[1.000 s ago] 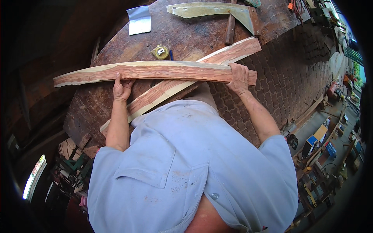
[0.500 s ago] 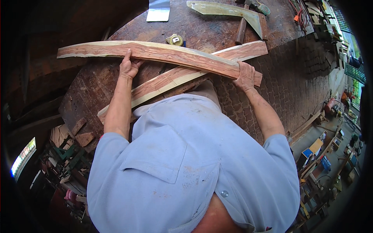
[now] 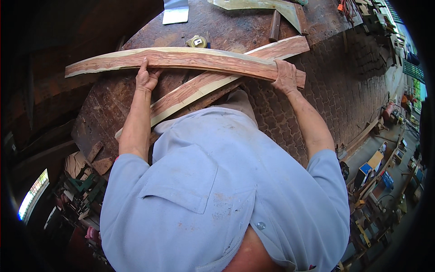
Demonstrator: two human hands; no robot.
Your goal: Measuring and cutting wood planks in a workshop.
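A long wooden plank (image 3: 190, 60), reddish with pale edges, lies crosswise in both my hands. My left hand (image 3: 147, 78) grips its near edge left of the middle, thumb or finger laid on the face and the other fingers under it. Around the right end is my right hand (image 3: 285, 77), its fingers partly hidden by the wood. Beneath it a second plank (image 3: 199, 90) of similar wood runs diagonally across the table, from near my left forearm to the far right. The two cross right of the middle.
The worn brown table (image 3: 104, 102) carries a yellow tape measure (image 3: 197, 41), a pale sheet (image 3: 176, 13), a large angled square (image 3: 253, 5) and a wooden handle (image 3: 274, 27). Right of it is a paved brick floor (image 3: 326, 99). Tools and wood clutter (image 3: 376, 167) stand far right.
The held plank has turned slightly, its left end a little nearer me. The table items and the lower plank's far end appear shifted in the view. Both hands keep their hold.
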